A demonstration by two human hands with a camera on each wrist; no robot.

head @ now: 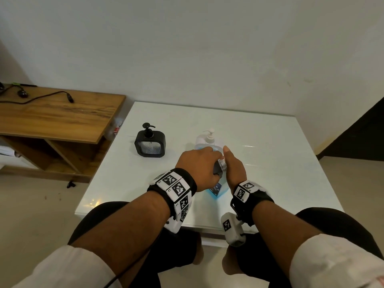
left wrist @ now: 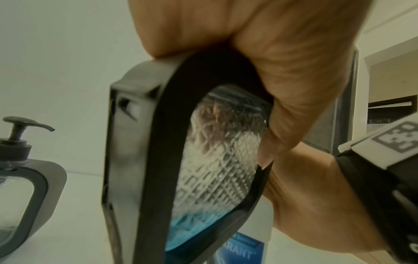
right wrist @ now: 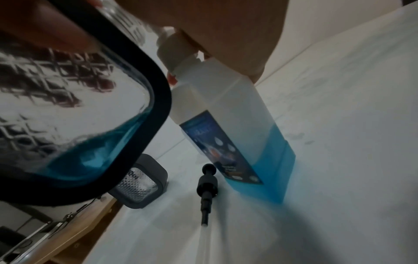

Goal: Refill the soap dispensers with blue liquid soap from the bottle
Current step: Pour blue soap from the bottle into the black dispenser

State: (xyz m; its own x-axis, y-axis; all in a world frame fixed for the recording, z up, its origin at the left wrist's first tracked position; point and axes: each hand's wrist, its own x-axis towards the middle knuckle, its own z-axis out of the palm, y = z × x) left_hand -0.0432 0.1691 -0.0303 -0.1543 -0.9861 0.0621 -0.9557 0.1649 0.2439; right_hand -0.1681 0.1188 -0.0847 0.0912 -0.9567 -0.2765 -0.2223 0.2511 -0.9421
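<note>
Wooden side table: at my 10 o'clock, beside the white table; a black cable lies across its top.
White glossy table: straight ahead at 12 o'clock; everything for the task is on or over it.
Second black square-framed soap dispenser with patterned clear window: stands upright at 11 o'clock, pump head on, well apart from my hands.
My left hand: fingers curled over the top of the black-framed dispenser with a thin pool of blue soap; I hold it clear of the table, tilted. The blue soap sits in the low corner of its window; most of the window looks clear.
Loose black pump head with its tube: lies flat on the table, seen from my right wrist, just beside the foot of the refill bottle.
Clear rectangular refill bottle with blue label and blue liquid soap: under my hands, about 12 o'clock and close in; blue fills the lower part. Whether it rests on the table or is lifted, I cannot tell.
My right hand: wrapped round the refill bottle's neck near its white cap, thumb up, touching my left hand.
White pump bottle: stands just past my hands at 12 o'clock, partly hidden by them.
</note>
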